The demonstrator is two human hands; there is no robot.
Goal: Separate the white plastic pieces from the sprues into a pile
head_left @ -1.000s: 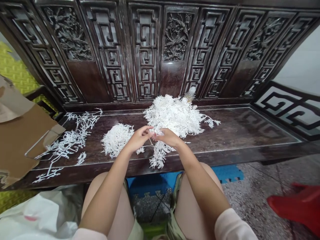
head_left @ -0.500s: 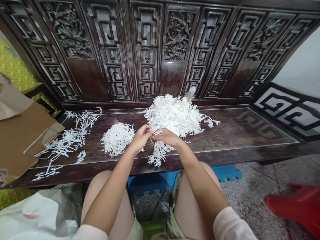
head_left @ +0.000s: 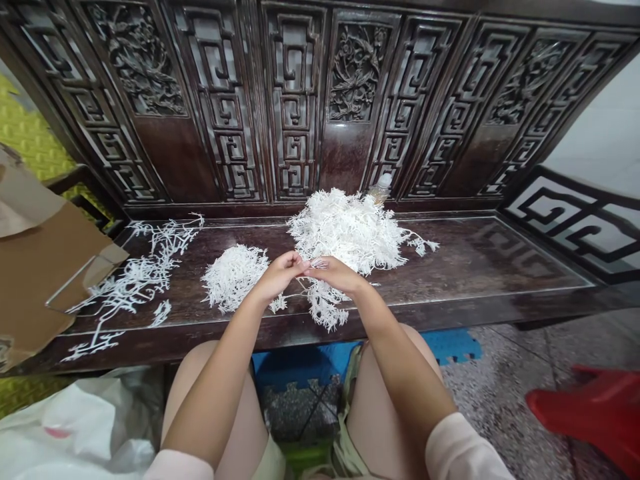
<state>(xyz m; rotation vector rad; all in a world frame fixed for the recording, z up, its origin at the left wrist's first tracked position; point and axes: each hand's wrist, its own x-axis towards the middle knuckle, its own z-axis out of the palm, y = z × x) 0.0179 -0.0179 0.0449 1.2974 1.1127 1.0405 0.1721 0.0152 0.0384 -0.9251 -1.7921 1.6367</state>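
Observation:
My left hand (head_left: 278, 275) and my right hand (head_left: 336, 273) meet fingertip to fingertip over the dark wooden bench seat (head_left: 480, 267). Both pinch a white plastic branched sprig (head_left: 325, 304) that hangs below them over the seat's front edge. A big heap of the same white sprigs (head_left: 350, 230) lies just behind the hands. A smaller heap (head_left: 234, 275) sits left of my left hand. Bare white stems (head_left: 135, 283) are spread along the left end of the seat.
The carved bench back (head_left: 295, 100) rises behind the heaps, with a small clear bottle (head_left: 381, 187) against it. A cardboard box (head_left: 35, 267) stands at the left, a white plastic bag (head_left: 75, 427) at lower left, a red stool (head_left: 590, 413) at lower right.
The hanging sprig has risen and turned a little between my hands, now sitting higher over the seat edge. Both hands stayed in the same place.

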